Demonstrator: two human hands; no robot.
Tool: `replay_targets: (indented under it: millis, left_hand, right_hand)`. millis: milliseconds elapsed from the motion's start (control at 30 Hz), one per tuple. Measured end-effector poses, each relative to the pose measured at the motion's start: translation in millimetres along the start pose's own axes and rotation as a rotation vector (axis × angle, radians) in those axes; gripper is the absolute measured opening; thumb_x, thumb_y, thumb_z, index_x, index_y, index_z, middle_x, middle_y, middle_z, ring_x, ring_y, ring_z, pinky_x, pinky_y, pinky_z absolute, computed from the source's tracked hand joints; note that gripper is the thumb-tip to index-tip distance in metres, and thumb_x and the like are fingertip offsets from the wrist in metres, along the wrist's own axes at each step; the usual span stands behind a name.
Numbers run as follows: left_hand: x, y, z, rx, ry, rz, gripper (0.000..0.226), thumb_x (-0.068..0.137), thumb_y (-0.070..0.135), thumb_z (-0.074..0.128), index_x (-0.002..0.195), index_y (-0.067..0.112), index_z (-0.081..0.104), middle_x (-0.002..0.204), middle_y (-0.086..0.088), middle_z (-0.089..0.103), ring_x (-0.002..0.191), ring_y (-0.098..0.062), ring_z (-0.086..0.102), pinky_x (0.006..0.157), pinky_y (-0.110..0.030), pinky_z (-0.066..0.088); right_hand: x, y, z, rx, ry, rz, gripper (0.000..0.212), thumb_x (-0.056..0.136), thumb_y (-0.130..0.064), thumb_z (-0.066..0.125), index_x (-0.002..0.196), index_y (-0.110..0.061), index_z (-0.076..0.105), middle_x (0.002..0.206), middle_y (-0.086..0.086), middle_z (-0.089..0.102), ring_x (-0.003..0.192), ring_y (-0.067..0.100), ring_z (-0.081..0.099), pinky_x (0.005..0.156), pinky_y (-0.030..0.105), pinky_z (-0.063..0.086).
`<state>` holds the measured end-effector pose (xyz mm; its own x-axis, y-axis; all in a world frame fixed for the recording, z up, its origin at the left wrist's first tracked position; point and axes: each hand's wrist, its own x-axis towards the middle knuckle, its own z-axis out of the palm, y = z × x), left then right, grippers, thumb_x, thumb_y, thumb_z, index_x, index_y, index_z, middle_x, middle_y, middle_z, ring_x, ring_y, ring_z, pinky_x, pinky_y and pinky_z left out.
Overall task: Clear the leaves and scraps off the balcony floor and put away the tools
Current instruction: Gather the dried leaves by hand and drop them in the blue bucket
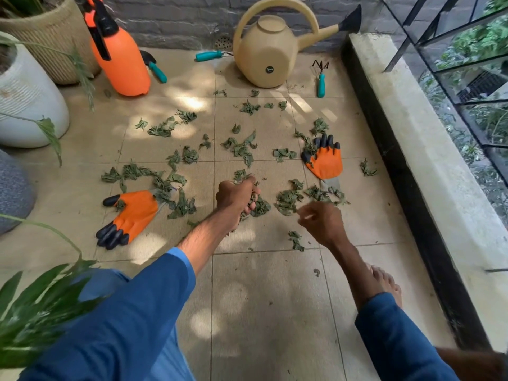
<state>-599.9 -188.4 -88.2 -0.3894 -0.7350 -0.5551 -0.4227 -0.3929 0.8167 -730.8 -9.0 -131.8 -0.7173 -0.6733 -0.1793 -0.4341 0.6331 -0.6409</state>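
Step in hand, as I read it: gathering by hand, tools not yet put away. Left hand (237, 196) is fisted round a bunch of leaves (258, 207), fingers curled tight. Right hand (321, 224) hovers low, fingers loosely curled and blurred; I cannot tell if they pinch anything.

More scraps are scattered across the tiled floor (261, 312).

Next move, I judge: the right hand takes the near clump (288, 200).

Gloves (132, 215), hand rake (320, 81), watering can (264, 50) and sprayer (121, 61) lie toward the wall (178, 20); ledge (412, 133) on the right.

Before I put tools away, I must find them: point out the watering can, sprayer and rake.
watering can (264, 53): head view, beige body.
sprayer (123, 61): head view, orange tank.
rake (320, 85): head view, teal handle.
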Motion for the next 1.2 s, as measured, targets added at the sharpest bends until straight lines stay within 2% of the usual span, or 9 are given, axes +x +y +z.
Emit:
replay_targets:
  millis: [200, 300, 400, 533, 633, 733, 833, 1000, 1200]
  left_hand:
    - [-4, -3, -2, 0.032, -0.054, 0.007, 0.034, 0.097, 0.030, 0.065, 0.078, 0.004, 0.072, 0.060, -0.003, 0.066, 0.040, -0.011, 0.052, 0.038, -0.019, 0.036]
    - [-3, -6, -4, 0.044, -0.075, 0.010, 0.035, 0.098, 0.032, 0.064, 0.078, 0.004, 0.072, 0.059, -0.001, 0.065, 0.040, -0.011, 0.052, 0.038, -0.020, 0.035]
    - [0, -10, -4, 0.055, -0.095, -0.002, 0.035, 0.097, 0.032, 0.065, 0.077, 0.005, 0.073, 0.059, -0.001, 0.065, 0.040, -0.011, 0.051, 0.038, -0.019, 0.034]
    - [0, -12, 0, 0.043, -0.123, -0.039, 0.035, 0.097, 0.032, 0.065, 0.079, 0.004, 0.073, 0.060, -0.002, 0.064, 0.041, -0.012, 0.051, 0.038, -0.020, 0.033]
    - [-1, -13, 5, 0.025, -0.137, -0.070, 0.034, 0.097, 0.031, 0.065, 0.084, 0.001, 0.074, 0.065, -0.004, 0.066, 0.043, -0.013, 0.054, 0.037, -0.020, 0.035]
    - [-5, -16, 11, 0.019, -0.130, -0.104, 0.033, 0.096, 0.031, 0.066, 0.089, 0.000, 0.075, 0.069, -0.007, 0.068, 0.045, -0.015, 0.057, 0.039, -0.021, 0.040]
    - [-11, -16, 21, -0.007, -0.151, -0.143, 0.032, 0.097, 0.033, 0.066, 0.093, 0.002, 0.072, 0.074, -0.012, 0.070, 0.045, -0.017, 0.059, 0.039, -0.022, 0.041]
    - [-21, -5, 30, -0.138, -0.252, -0.222, 0.025, 0.100, 0.031, 0.061, 0.098, 0.008, 0.070, 0.066, -0.006, 0.068, 0.052, -0.016, 0.061, 0.046, -0.024, 0.049]
    - [-24, -3, 35, -0.122, -0.255, -0.187, 0.035, 0.093, 0.044, 0.062, 0.089, 0.011, 0.073, 0.059, -0.002, 0.068, 0.053, -0.017, 0.059, 0.061, -0.027, 0.049]
  right_hand:
    - [-31, 54, 65, -0.328, -0.206, 0.019, 0.071, 0.088, -0.019, 0.074, 0.150, -0.021, 0.039, 0.139, 0.018, 0.039, 0.118, 0.031, 0.053, 0.096, 0.038, 0.054]
    - [-50, 61, 97, -0.351, -0.043, -0.146, 0.050, 0.089, -0.006, 0.069, 0.135, -0.017, 0.055, 0.127, 0.015, 0.047, 0.105, 0.026, 0.055, 0.076, 0.031, 0.059]
    - [-52, 66, 107, -0.381, -0.007, -0.133, 0.014, 0.097, -0.012, 0.057, 0.110, -0.013, 0.062, 0.107, 0.001, 0.055, 0.089, 0.018, 0.058, 0.064, 0.015, 0.046]
    - [-33, 64, 95, -0.278, -0.001, -0.053, 0.021, 0.095, -0.004, 0.057, 0.101, -0.013, 0.075, 0.096, 0.003, 0.070, 0.080, 0.015, 0.065, 0.067, 0.019, 0.052]
    - [-18, 34, 56, 0.096, -0.018, 0.049, 0.017, 0.087, 0.003, 0.070, 0.098, -0.007, 0.079, 0.096, 0.009, 0.077, 0.075, 0.011, 0.071, 0.073, 0.018, 0.059]
    - [-8, -9, 12, 0.492, -0.015, 0.038, 0.022, 0.083, 0.002, 0.076, 0.105, 0.000, 0.076, 0.094, 0.013, 0.077, 0.078, 0.022, 0.076, 0.074, 0.043, 0.064]
    - [-7, -59, -17, 0.667, -0.117, -0.021, 0.037, 0.079, 0.003, 0.078, 0.115, 0.002, 0.071, 0.089, 0.013, 0.076, 0.080, 0.024, 0.075, 0.074, 0.040, 0.063]
    - [-11, -92, -16, 0.291, -0.011, -0.133, 0.021, 0.073, -0.007, 0.087, 0.091, -0.008, 0.074, 0.073, -0.001, 0.074, 0.059, 0.003, 0.069, 0.055, 0.016, 0.054]
    - [-15, -81, -1, 0.144, 0.139, -0.302, 0.005, 0.078, -0.025, 0.083, 0.079, -0.022, 0.079, 0.065, -0.013, 0.071, 0.056, 0.000, 0.064, 0.067, 0.028, 0.055]
